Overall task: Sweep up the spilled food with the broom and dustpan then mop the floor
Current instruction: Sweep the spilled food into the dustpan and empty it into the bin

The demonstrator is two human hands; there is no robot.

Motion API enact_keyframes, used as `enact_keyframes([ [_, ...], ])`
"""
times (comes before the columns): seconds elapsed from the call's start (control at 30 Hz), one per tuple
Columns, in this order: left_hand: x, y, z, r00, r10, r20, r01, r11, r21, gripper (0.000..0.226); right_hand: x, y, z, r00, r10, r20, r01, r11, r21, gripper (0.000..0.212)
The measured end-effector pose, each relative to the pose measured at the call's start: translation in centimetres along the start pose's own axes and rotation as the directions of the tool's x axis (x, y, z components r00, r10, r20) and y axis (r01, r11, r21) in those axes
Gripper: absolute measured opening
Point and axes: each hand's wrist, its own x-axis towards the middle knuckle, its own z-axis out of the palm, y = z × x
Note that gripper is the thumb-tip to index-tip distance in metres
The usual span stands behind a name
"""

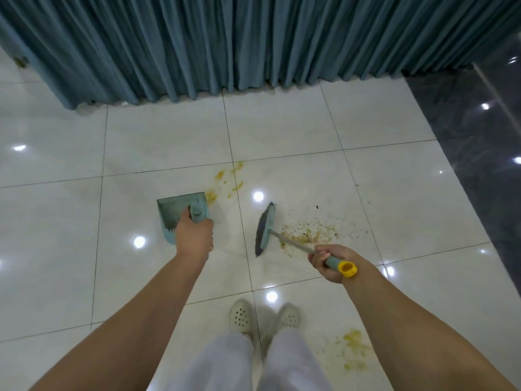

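My left hand (194, 235) grips the handle of a teal dustpan (176, 207) that stands on the white tiled floor, its mouth facing right. My right hand (328, 262) holds the teal, yellow-capped grip of a broom whose dark-bristled head (265, 228) sits between the dustpan and a patch of brown and yellow spilled crumbs (313, 231). Yellow smears (225, 179) lie just beyond the dustpan's far right corner. Another yellow stain (352, 348) marks the floor by my right foot.
A teal curtain (225, 46) hangs across the far side, its hem touching the floor. Dark polished flooring (479, 122) begins at the right. My feet in white perforated shoes (239, 316) stand on the white tiles (282, 122) below the broom.
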Motion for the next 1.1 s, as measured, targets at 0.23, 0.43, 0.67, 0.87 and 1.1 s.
enact_keyframes([
  [0.23, 0.2, 2.1, 3.1, 0.994, -0.089, 0.062, 0.096, 0.987, -0.128, 0.02, -2.1, -2.0, -2.9, 0.997, -0.048, -0.067, 0.053, 0.995, 0.083, 0.014],
  [0.43, 0.0, 4.0, 5.7, 0.995, -0.061, 0.083, 0.071, 0.99, -0.118, 0.023, -3.9, -4.1, -2.7, 0.996, -0.072, -0.061, 0.077, 0.994, 0.08, 0.013],
  [0.67, 1.9, 6.2, 8.3, 0.995, -0.077, 0.07, 0.084, 0.992, -0.097, 0.039, -3.0, -7.3, 0.8, 0.996, 0.067, 0.058, -0.069, 0.997, 0.028, 0.019],
  [0.87, 3.1, 8.2, 10.4, 0.996, -0.088, 0.03, 0.09, 0.992, -0.085, 0.036, 0.5, -10.1, 5.3, 0.977, 0.161, 0.139, -0.159, 0.987, -0.024, 0.017],
  [1.1, 3.9, 9.8, 13.6, 0.994, -0.104, 0.019, 0.105, 0.994, -0.036, 0.04, 3.0, -15.3, 5.4, 0.979, 0.141, 0.147, -0.148, 0.988, 0.038, 0.015],
])
